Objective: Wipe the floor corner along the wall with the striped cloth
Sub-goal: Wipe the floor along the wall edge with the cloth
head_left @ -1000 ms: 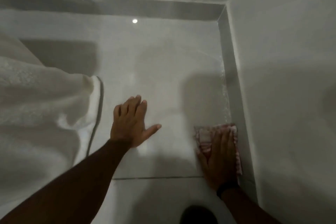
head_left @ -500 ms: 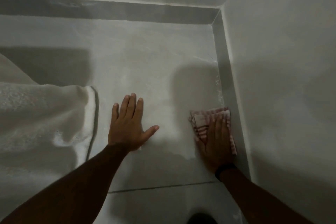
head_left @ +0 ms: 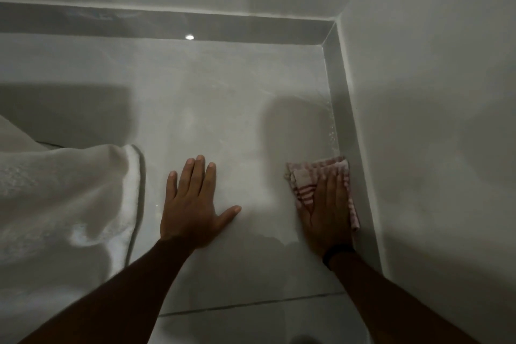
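Moved: striped cloth (head_left: pixel 305 181) and right hand (head_left: pixel 328 209) have slid forward along the skirting (head_left: pixel 339 109), nearer the corner.
Right fingers (head_left: pixel 335 179): flat, close together, pressing the cloth on the floor (head_left: pixel 223 109).
Left hand (head_left: pixel 192 204): fingers spread, braced on bare tile.
Cloth: under and ahead of the right fingers, touching the skirting.
Handling: probably soft, light, bunches easily; press with the palm.

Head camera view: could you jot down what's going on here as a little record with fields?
place: floor corner where two walls meet
right hand: flat on the striped cloth, pressing it to the floor beside the baseboard
left hand: open, palm down on bare floor
wrist: dark band on the right
left side: white fabric lying on the floor
floor look: streaks ahead of the cloth
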